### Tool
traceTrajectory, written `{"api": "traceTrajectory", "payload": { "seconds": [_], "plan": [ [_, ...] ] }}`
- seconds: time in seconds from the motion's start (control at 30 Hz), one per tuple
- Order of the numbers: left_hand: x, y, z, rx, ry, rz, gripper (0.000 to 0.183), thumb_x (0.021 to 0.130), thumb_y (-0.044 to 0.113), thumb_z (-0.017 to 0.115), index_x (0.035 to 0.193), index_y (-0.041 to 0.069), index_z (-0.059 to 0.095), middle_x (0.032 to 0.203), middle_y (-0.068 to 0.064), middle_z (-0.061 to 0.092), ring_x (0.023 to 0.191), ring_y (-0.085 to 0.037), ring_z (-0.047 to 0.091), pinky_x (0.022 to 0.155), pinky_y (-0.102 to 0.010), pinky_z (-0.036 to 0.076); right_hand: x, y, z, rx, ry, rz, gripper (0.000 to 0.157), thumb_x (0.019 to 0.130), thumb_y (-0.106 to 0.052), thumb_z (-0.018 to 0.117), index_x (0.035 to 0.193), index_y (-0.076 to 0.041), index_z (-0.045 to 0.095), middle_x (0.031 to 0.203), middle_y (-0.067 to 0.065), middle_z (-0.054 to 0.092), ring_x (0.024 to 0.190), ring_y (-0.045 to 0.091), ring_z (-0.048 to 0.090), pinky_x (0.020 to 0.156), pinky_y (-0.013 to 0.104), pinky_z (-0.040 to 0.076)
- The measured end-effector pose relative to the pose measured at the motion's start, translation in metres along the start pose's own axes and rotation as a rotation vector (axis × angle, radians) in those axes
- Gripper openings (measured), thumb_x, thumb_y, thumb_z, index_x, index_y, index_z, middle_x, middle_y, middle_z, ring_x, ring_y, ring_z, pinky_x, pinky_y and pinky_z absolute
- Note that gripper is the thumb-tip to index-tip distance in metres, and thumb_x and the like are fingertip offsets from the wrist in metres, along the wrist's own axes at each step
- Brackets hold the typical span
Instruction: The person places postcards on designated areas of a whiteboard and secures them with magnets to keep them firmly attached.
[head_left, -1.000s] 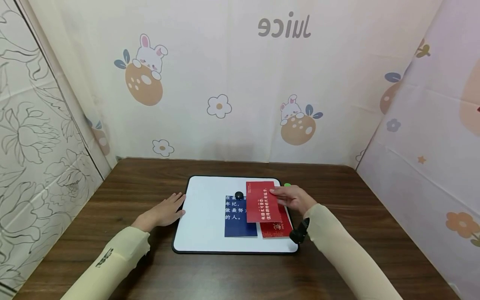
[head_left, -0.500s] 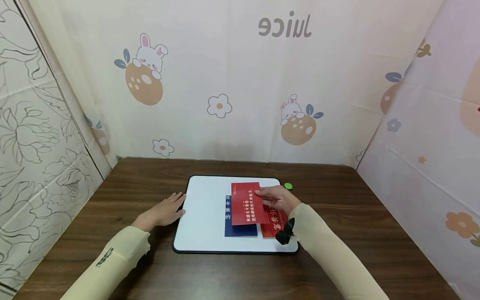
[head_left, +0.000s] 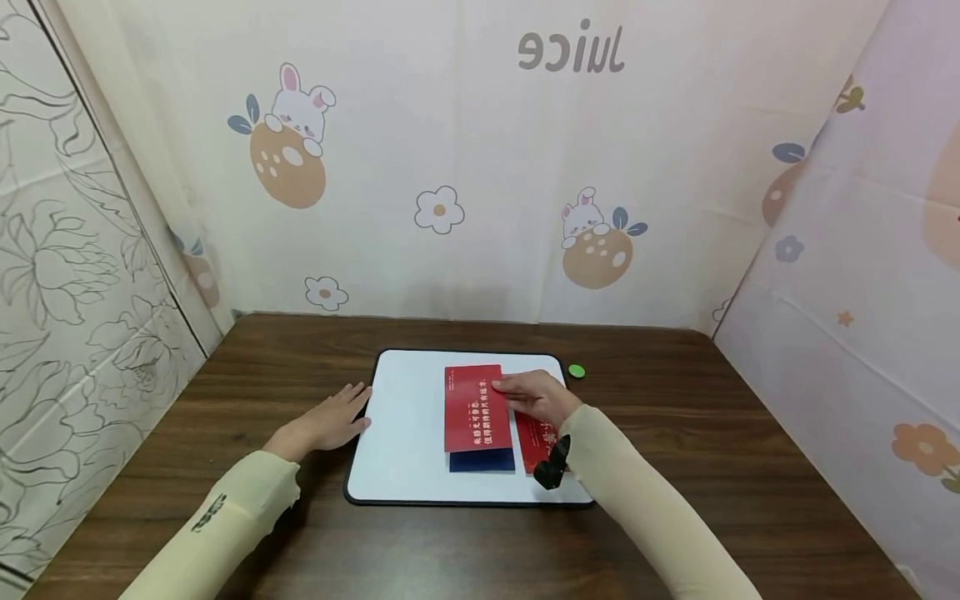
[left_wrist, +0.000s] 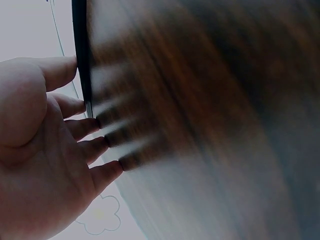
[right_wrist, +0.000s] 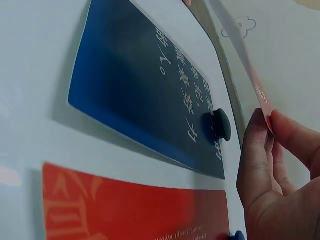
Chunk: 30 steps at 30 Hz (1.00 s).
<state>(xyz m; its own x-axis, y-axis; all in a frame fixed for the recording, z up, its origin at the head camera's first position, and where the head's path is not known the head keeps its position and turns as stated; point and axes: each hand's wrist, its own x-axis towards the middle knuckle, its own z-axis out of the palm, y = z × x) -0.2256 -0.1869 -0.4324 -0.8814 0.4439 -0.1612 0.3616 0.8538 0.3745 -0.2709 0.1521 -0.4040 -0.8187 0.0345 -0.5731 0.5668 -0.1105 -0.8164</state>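
My right hand [head_left: 542,398] pinches a red card [head_left: 476,408] with white writing between thumb and fingers at its right edge. It is raised above the whiteboard [head_left: 401,433], overlapping most of a blue card [head_left: 483,462] in the head view. The right wrist view shows that blue card lying on the board under a black round magnet [right_wrist: 223,125]. Beside it lies a second red card [right_wrist: 130,205], partly hidden by my right hand in the head view. My left hand [head_left: 333,423] rests with fingers extended, fingertips at the board's black left edge [left_wrist: 82,55].
A green round magnet [head_left: 577,371] lies on the brown wooden table [head_left: 645,375], just past the board's upper right corner. A dark blue knob [right_wrist: 239,235] shows at the second red card's edge. Patterned curtains [head_left: 375,167] stand behind and at both sides.
My right hand has moved left with the pinched red card, from the board's right part to over the blue card, hiding the black magnet in the head view. My left hand stays still.
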Motion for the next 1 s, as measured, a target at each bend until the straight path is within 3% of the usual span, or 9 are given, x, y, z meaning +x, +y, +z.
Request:
{"api": "traceTrajectory", "payload": {
  "seconds": [0.43, 1.0],
  "plan": [
    [0.0, 0.0, -0.001, -0.001, 0.0, -0.001, 0.058, 0.101, 0.02, 0.046, 0.146, -0.008, 0.025, 0.15, -0.032, 0.02, 0.139, -0.047, 0.014, 0.108, -0.06, 0.018, 0.002, 0.007, 0.019, -0.022, -0.012, 0.008, 0.041, 0.083, -0.003, 0.073, 0.123, 0.0, 0.062, 0.114, 0.021, 0.065, 0.099, 0.032, 0.066, 0.074, 0.033, 0.056],
    [0.0, 0.002, 0.0, 0.008, 0.007, -0.02, 0.059, 0.101, 0.022, 0.048, 0.146, -0.008, 0.027, 0.15, -0.031, 0.022, 0.139, -0.047, 0.015, 0.108, -0.06, 0.019, 0.001, 0.013, 0.046, -0.036, -0.015, 0.011, 0.046, 0.078, -0.004, 0.078, 0.122, -0.003, 0.063, 0.116, 0.019, 0.064, 0.094, 0.032, 0.068, 0.072, 0.032, 0.056]
  ]
}}
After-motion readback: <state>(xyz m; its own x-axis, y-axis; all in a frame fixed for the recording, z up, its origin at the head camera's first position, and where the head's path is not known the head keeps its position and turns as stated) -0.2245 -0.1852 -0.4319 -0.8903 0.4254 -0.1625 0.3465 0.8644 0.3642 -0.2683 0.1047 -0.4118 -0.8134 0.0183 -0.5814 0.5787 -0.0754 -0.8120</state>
